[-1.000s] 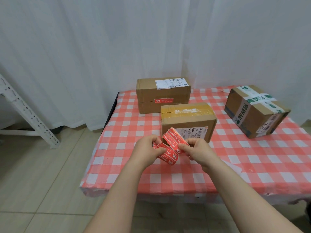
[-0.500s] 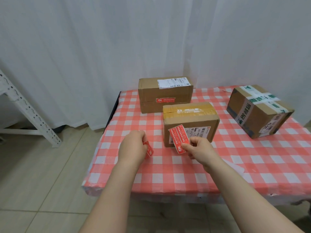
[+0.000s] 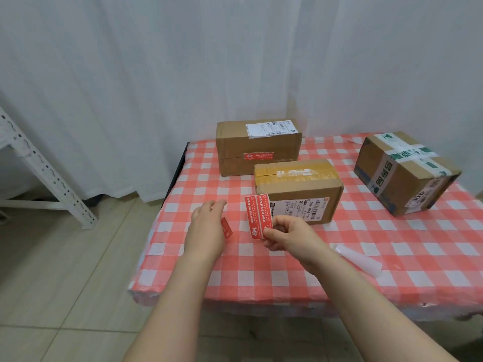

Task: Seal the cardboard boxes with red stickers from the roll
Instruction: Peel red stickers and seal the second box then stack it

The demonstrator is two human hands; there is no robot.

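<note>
I'm seeing right hand (image 3: 287, 237) pinching strip (image 3: 258, 217) of 2 red stickers by lower end, standing upright before nearest box (image 3: 300, 190) on checked table (image 3: 261, 279). Left hand (image 3: 206, 228) hovering alongside, 1 sticker (image 3: 226, 230) showing at its edge; grip hidden, can't tell.

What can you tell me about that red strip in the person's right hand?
The red strip looks like glossy paper: two long stickers side by side, each with white print running lengthwise. It stands nearly upright, its lower corner pinched by the right hand, in front of the nearest box. Whether it touches that box cannot be told.
</note>
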